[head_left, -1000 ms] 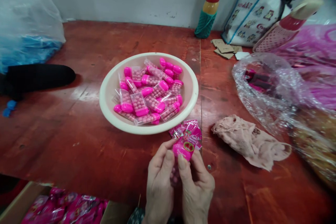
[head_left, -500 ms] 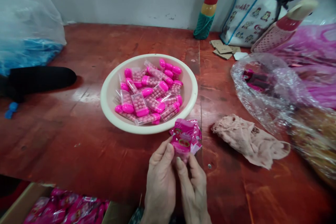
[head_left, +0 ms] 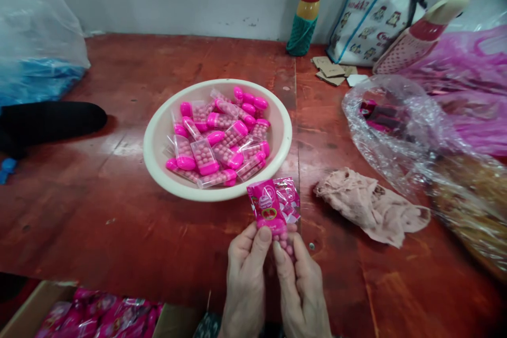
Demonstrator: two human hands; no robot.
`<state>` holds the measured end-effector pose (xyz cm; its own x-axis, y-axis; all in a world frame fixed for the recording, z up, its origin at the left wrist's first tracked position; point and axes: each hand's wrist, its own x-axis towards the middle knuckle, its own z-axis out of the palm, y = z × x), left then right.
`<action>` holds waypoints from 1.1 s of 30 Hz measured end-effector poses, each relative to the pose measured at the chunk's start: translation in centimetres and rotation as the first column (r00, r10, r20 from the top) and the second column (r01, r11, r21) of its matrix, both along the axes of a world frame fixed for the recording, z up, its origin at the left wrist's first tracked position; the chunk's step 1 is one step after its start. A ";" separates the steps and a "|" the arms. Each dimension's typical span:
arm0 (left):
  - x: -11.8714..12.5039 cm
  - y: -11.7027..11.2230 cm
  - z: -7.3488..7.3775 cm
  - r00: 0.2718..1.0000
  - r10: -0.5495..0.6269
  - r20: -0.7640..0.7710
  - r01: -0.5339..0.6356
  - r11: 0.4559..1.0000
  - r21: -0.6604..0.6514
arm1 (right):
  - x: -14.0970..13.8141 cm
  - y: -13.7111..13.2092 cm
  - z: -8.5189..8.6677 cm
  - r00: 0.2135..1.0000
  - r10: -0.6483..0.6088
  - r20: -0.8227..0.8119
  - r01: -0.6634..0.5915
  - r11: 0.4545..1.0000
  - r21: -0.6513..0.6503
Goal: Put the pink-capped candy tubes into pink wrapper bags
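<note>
Packet (head_left: 266, 207) stands upright just in front of the bowl (head_left: 158, 132), its lower end pinched between left hand (head_left: 243, 280) and right hand (head_left: 303, 290); a candy tube (head_left: 285, 243) protrudes beneath. Judgement: many tubes (head_left: 206, 156) remain unpacked; filled packets (head_left: 99, 317) lie in the box (head_left: 24, 309).

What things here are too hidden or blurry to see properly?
Head view:
Candy tube: mostly hidden by pink wrapper, left hand and right hand.
Cardboard box: cut off by the bottom edge.
Clear bag: crinkled plastic blurs the dark things inside.
Wrapper print: too small to read.
</note>
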<state>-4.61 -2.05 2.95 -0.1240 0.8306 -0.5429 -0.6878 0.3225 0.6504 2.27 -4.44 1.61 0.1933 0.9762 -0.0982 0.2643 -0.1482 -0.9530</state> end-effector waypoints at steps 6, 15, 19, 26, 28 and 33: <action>-0.7 1.0 0.9 0.995 0.001 0.096 -0.003 1.000 0.021 | 0.1 0.4 -0.9 0.991 -0.010 -0.131 0.003 0.998 -0.057; 0.5 0.1 0.0 0.997 -0.053 -0.063 0.051 0.998 -0.045 | -0.2 -1.1 -0.8 0.991 -0.078 -0.110 0.072 0.996 -0.054; 0.2 0.0 -0.5 0.999 -0.041 -0.022 0.041 0.999 -0.033 | 0.4 -0.2 -0.8 0.993 -0.056 -0.108 0.044 0.993 -0.109; -1.2 1.5 -0.9 0.993 -0.022 0.120 0.022 1.000 0.004 | 3.0 2.1 -0.6 0.939 0.325 -0.110 -0.337 0.933 -0.123; -1.2 1.7 -1.2 0.994 0.029 0.104 -0.026 0.999 -0.034 | 3.2 2.2 -0.1 0.925 0.375 -0.063 -0.380 0.917 -0.123; -1.4 2.0 -1.5 0.993 0.099 0.062 -0.091 0.988 -0.125 | 3.4 2.6 0.7 0.860 0.510 -0.004 -0.501 0.844 -0.192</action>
<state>-6.00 -0.06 1.43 -0.1587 0.7439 -0.6491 -0.7603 0.3273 0.5610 5.71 -1.87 2.34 -0.3135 0.9059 -0.2846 0.3918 -0.1496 -0.9078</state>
